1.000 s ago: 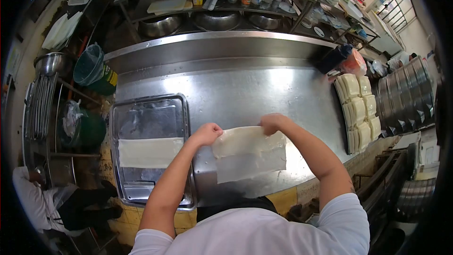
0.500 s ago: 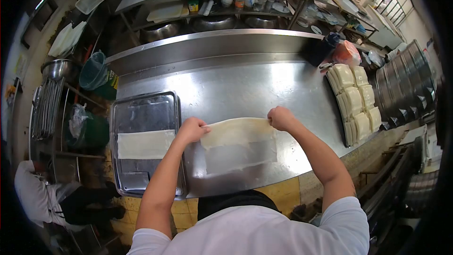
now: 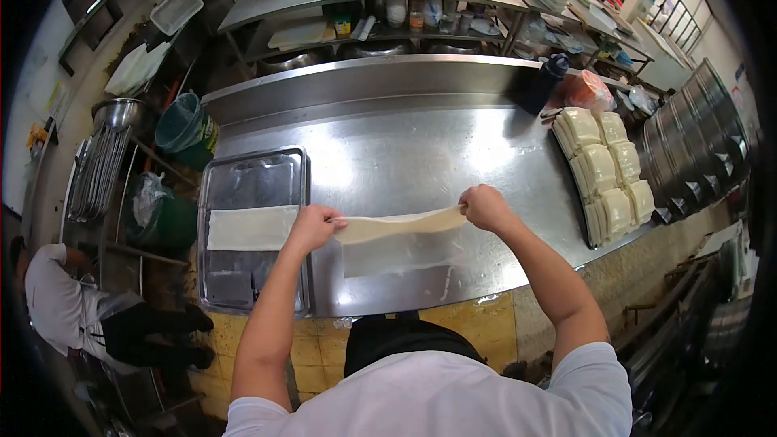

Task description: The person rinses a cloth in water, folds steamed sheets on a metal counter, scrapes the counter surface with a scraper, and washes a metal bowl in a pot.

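Observation:
Between my two hands stretches a pale, flat sheet of dough [image 3: 401, 227], pulled wide and sagging a little above the steel table. My left hand [image 3: 314, 227] pinches one end, close to the right rim of the metal tray [image 3: 259, 182]. At the other end, my right hand [image 3: 486, 208] grips a corner with its fingers closed. Under the dough is a greyish, see-through rectangle [image 3: 396, 257] on the table; whether it is film or a wet mark I cannot tell. Another pale dough strip [image 3: 251, 228] lies flat across the tray, partly hidden by my left hand.
A tray of stacked pale dough pieces [image 3: 603, 166] stands at the table's right end, beside a dark bottle [image 3: 546, 85] and large metal cylinders [image 3: 692, 146]. A raised steel ledge [image 3: 380, 77] runs along the back. One person [image 3: 69, 295] stands at the lower left.
The dough sheet is pulled narrower and has come nearer, showing more of the greyish rectangle's left side. My left hand has moved slightly left; the view has shifted a little.

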A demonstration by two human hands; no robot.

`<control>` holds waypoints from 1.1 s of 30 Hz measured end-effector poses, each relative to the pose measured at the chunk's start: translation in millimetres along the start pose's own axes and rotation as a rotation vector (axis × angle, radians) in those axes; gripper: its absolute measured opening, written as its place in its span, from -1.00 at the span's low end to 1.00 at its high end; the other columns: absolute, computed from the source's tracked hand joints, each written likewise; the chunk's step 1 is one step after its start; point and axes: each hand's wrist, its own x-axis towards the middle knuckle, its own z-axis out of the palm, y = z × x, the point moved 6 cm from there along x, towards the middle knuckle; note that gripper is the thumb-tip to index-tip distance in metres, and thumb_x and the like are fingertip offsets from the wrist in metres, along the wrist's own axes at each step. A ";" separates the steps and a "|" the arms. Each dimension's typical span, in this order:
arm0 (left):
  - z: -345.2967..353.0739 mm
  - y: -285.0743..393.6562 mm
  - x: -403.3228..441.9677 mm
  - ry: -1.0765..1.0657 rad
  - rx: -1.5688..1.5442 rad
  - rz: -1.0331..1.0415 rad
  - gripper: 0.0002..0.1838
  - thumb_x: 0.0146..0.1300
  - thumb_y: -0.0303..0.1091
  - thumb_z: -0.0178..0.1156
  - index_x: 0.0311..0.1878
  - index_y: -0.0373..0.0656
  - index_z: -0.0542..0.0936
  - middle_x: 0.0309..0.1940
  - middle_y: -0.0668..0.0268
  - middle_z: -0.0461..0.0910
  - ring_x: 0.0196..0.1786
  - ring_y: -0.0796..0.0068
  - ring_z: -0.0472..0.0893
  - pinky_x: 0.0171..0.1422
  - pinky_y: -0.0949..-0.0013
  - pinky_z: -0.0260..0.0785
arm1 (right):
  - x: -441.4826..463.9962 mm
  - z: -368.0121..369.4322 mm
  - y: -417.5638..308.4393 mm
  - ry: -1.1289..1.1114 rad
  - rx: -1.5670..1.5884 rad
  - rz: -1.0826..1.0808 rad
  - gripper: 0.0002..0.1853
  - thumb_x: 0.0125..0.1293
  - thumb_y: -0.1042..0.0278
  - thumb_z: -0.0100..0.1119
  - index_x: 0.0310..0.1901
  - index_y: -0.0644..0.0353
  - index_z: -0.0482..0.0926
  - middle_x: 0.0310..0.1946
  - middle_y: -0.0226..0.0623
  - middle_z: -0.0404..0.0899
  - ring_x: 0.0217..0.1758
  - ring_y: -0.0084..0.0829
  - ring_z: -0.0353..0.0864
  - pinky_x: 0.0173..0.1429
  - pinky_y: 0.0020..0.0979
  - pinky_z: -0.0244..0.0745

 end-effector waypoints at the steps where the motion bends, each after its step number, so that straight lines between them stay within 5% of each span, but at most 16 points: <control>1: -1.1 4.4 -6.8 0.001 0.007 -0.003 -0.74 0.21 -0.24 0.46 -0.12 -0.19 0.80 -0.29 0.06 0.77 -0.26 0.21 0.74 -0.09 0.24 0.54 | -4.1 -1.3 -0.5 0.015 0.011 -0.010 -0.83 0.19 0.39 0.25 -0.27 0.15 0.80 -0.33 -0.03 0.75 -0.18 0.00 0.75 0.00 -0.07 0.65; 7: 5.4 5.4 -42.0 0.039 -0.078 0.010 -0.78 0.28 -0.29 0.42 -0.08 -0.20 0.79 -0.38 0.15 0.76 -0.33 0.48 0.65 -0.17 0.30 0.48 | -36.9 4.7 3.0 0.098 0.004 -0.051 -0.83 0.21 0.36 0.27 -0.24 0.10 0.81 -0.33 -0.05 0.75 -0.22 0.00 0.74 -0.06 -0.06 0.64; 10: 16.2 -3.4 -66.5 0.036 -0.057 -0.090 -0.79 0.25 -0.28 0.41 -0.09 -0.10 0.80 -0.31 0.05 0.76 -0.27 0.22 0.75 -0.08 0.22 0.55 | -63.3 27.6 8.6 0.122 0.010 -0.021 -0.84 0.23 0.34 0.28 -0.22 0.06 0.82 -0.33 -0.07 0.75 -0.27 0.01 0.73 -0.12 -0.04 0.63; 13: 43.7 -13.3 -98.1 0.069 0.080 0.090 -0.79 0.23 -0.30 0.41 -0.09 -0.08 0.80 -0.26 0.06 0.76 -0.19 0.08 0.73 -0.02 0.15 0.56 | -102.2 60.9 7.4 0.068 -0.034 -0.023 -0.82 0.24 0.34 0.26 -0.19 0.00 0.82 -0.38 -0.12 0.75 -0.32 0.03 0.72 -0.17 -0.01 0.63; 16: 64.8 -20.9 -127.4 -0.047 0.163 0.103 -0.78 0.20 -0.30 0.41 -0.10 -0.10 0.80 -0.19 0.06 0.75 -0.09 -0.01 0.69 0.05 0.12 0.56 | -142.0 96.9 13.0 -0.089 0.045 0.031 -0.73 0.25 0.37 0.18 -0.09 -0.02 0.81 -0.23 -0.05 0.76 -0.16 0.02 0.73 -0.01 -0.05 0.64; 21: 44.2 -49.3 -140.5 0.170 -0.074 -0.038 -0.78 0.21 -0.28 0.43 -0.11 -0.13 0.79 -0.13 0.10 0.76 -0.02 0.04 0.71 0.10 0.15 0.55 | -134.7 80.7 9.4 0.004 0.054 0.103 -0.73 0.24 0.37 0.15 -0.09 0.10 0.77 -0.19 -0.06 0.75 -0.11 0.02 0.73 0.03 -0.03 0.62; 26: 20.9 -50.4 -117.8 0.296 -0.091 -0.107 -0.77 0.23 -0.27 0.43 -0.08 -0.12 0.78 -0.12 0.12 0.77 0.00 0.10 0.72 0.10 0.18 0.56 | -65.1 55.9 -65.1 0.069 0.180 0.012 -0.71 0.30 0.28 0.18 -0.02 0.16 0.74 -0.06 -0.05 0.73 0.02 0.01 0.70 0.13 -0.04 0.60; 27: 21.3 -51.9 -111.0 0.319 -0.083 -0.082 -0.78 0.23 -0.34 0.43 -0.09 -0.18 0.78 -0.19 0.14 0.79 -0.12 0.29 0.75 0.00 0.28 0.55 | -49.6 60.3 -86.2 0.051 0.238 -0.037 -0.71 0.29 0.28 0.19 -0.02 0.17 0.73 -0.05 -0.03 0.73 0.05 0.01 0.69 0.17 -0.04 0.58; 33: 42.0 -74.5 -85.3 0.330 -0.225 -0.239 -0.75 0.25 -0.28 0.40 -0.05 -0.14 0.76 -0.15 0.14 0.78 -0.08 0.19 0.76 0.04 0.21 0.58 | 20.8 135.3 -199.5 -0.062 0.323 -0.247 -0.70 0.25 0.23 0.32 -0.06 0.20 0.74 -0.03 0.00 0.72 0.11 0.03 0.66 0.24 -0.04 0.53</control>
